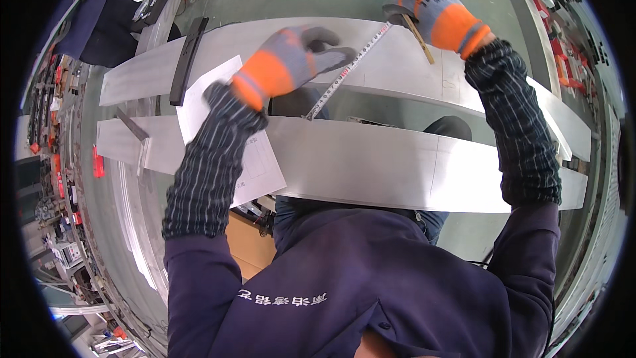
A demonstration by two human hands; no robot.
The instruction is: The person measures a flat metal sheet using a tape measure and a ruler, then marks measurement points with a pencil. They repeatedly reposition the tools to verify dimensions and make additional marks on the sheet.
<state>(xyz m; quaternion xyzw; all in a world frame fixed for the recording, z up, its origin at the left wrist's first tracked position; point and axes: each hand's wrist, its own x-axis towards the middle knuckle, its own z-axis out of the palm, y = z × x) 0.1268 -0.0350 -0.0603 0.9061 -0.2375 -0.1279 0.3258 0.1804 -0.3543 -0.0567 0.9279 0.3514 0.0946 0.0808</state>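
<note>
My left hand (291, 59), in a grey and orange glove, hovers over the far pale metal panel (265, 33). Its fingers are bent, with the thumb apart and nothing visible between them. At the far right, my right hand (437, 13), gloved alike, is closed on a pencil (419, 40) that slants across the panel. A tape measure's blade (348, 73) stretches from the far edge of the near metal panel (371, 159), over the gap, to just below my right fingers. Whether those fingers also hold the tape's case is hidden.
Beneath my left forearm lies a white printed sheet (255, 169) across both panels. A black bar (189, 59) and a square-like metal tool (138, 134) rest to the left. Another person's dark-clothed body (109, 26) is at the far left. Tools line the left side (50, 113).
</note>
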